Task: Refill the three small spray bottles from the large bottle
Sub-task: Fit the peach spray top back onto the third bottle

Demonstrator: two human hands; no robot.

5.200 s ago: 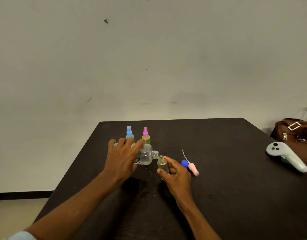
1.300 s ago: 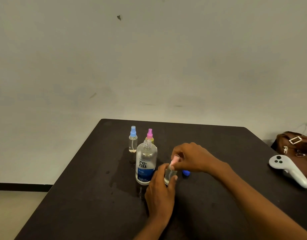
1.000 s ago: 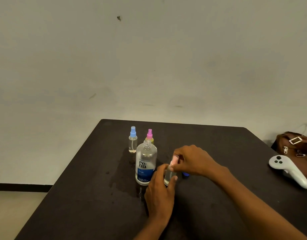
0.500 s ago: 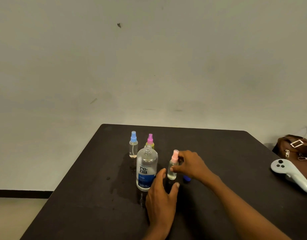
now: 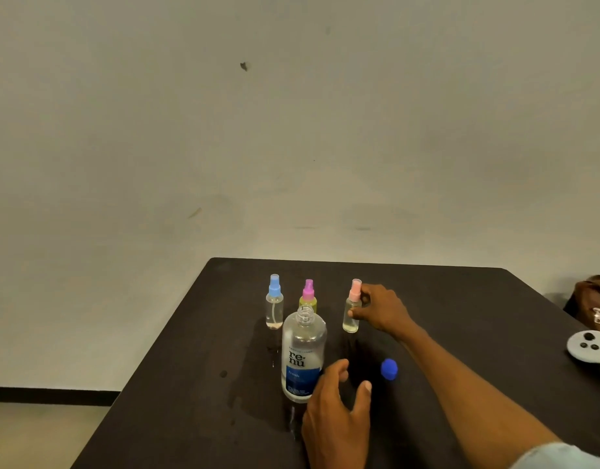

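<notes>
Fingers [image 5: 337,368] of the left hand [image 5: 337,414] are lying loosely curved and spread nearest the camera, thumb apart from them, gripping nothing; the large bottle [image 5: 303,350] is standing upright just left of them, uncapped, its blue label facing the camera, and I cannot tell whether the fingertips are touching it; a blue cap [image 5: 389,368] is lying on the black table [image 5: 190,394] just right of the thumb, apart from it; wet marks [image 5: 224,374] are glistening on the tabletop left of the large bottle; farther out, the right hand [image 5: 383,309] is pinching the pale-pink spray bottle [image 5: 351,316], thumb on its clear body and forefinger up by the collar, while the bottle is standing upright on the table; left of those fingers the magenta-capped spray bottle [image 5: 308,294] is standing behind the large bottle's neck; further left the blue-capped spray bottle [image 5: 274,304] is standing well apart from either hand; far right of the right hand's fingers a white controller [image 5: 589,348] is lying near the table edge, a brown bag [image 5: 592,306] sitting beyond it.
</notes>
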